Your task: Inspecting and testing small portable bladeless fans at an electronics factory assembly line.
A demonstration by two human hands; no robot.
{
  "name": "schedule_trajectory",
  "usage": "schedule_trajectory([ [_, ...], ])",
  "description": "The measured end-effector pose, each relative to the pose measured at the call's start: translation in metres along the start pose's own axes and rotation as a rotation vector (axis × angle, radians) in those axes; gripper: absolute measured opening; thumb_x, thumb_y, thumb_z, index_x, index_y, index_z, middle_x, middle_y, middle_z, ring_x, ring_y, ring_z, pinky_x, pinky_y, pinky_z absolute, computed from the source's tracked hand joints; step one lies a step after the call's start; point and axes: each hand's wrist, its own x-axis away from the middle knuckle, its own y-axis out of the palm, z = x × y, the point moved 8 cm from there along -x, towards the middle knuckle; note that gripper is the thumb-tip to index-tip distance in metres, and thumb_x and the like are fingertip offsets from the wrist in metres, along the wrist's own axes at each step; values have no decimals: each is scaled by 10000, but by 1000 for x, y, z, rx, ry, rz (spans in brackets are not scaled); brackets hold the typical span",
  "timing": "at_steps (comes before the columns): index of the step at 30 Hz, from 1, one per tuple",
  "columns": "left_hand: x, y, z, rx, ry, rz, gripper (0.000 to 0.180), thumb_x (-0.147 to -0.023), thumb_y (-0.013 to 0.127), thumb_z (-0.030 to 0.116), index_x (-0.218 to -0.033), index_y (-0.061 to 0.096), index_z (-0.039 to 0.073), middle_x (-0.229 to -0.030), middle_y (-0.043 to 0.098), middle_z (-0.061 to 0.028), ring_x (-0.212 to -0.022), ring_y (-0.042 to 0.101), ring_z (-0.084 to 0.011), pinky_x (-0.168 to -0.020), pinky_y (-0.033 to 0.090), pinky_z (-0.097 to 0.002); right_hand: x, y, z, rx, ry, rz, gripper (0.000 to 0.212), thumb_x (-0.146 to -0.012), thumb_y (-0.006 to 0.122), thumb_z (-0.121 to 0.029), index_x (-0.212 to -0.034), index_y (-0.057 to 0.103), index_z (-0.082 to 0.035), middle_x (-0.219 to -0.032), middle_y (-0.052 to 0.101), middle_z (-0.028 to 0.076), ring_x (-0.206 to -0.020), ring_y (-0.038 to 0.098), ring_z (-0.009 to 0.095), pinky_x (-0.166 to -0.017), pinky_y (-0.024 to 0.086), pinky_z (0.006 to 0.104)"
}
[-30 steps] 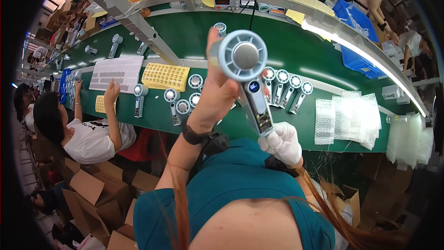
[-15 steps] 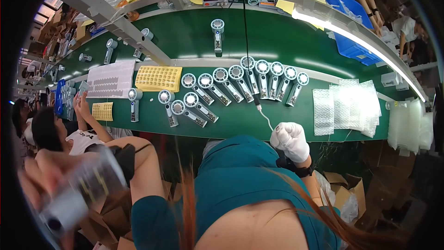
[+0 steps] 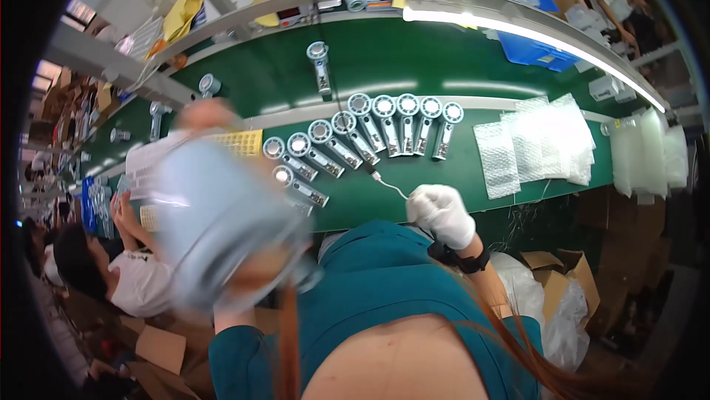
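Close in front of me on the left, a large light blue-grey thing (image 3: 222, 215), heavily smeared by motion, looks like a handheld fan. My left hand (image 3: 207, 114) shows only as a blur of skin at its upper edge and seems closed on it. My right hand (image 3: 441, 215), in a white glove, is closed in a pinch on a white cable (image 3: 392, 187). The cable runs to a dark plug (image 3: 371, 168) by the handle end of one handheld fan (image 3: 355, 136). Several such light blue fans lie in a fanned row, heads away from me.
Bubble-wrap bags (image 3: 532, 141) lie on the right of the green bench (image 3: 355, 204). One fan (image 3: 319, 67) is beyond the row. A light bar (image 3: 473, 19) and rail cross above. Blue bin (image 3: 536, 52) stands at far right; a co-worker (image 3: 126, 274) sits at left.
The blurred fan-like thing in my left hand has swung from the lower left, up and rightward over the bench. My view has shifted; my right hand still grips the cable.
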Motion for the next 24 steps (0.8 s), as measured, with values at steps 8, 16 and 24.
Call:
schedule_trajectory([
  [8, -179, -8, -281, -292, -667, -243, 317, -869, 474, 334, -1039, 457, 67, -814, 533, -43, -695, 532, -128, -596, 462, -264, 10, 5, 50, 653, -286, -159, 159, -833, 494, -175, -841, 569, -35, -657, 544, 113, -607, 548, 267, -583, 444, 353],
  [16, -222, 62, -242, -359, -120, -190, 471, -899, 345, 432, -1042, 446, -4, -886, 560, -69, -737, 547, -138, -655, 452, -248, 26, -42, 64, 500, -210, -47, 152, -838, 478, -172, -804, 562, -51, -686, 558, 138, -643, 549, 331, -591, 442, 393],
  [24, -109, 122, 11, 81, 312, -779, 57, -717, 610, -1, -706, 592, -54, -659, 619, -143, -547, 608, -201, -527, 530, -289, 11, -60, 71, 400, -40, -129, 199, -861, 476, -203, -771, 550, -42, -625, 542, 125, -576, 539, 284, -551, 435, 343],
])
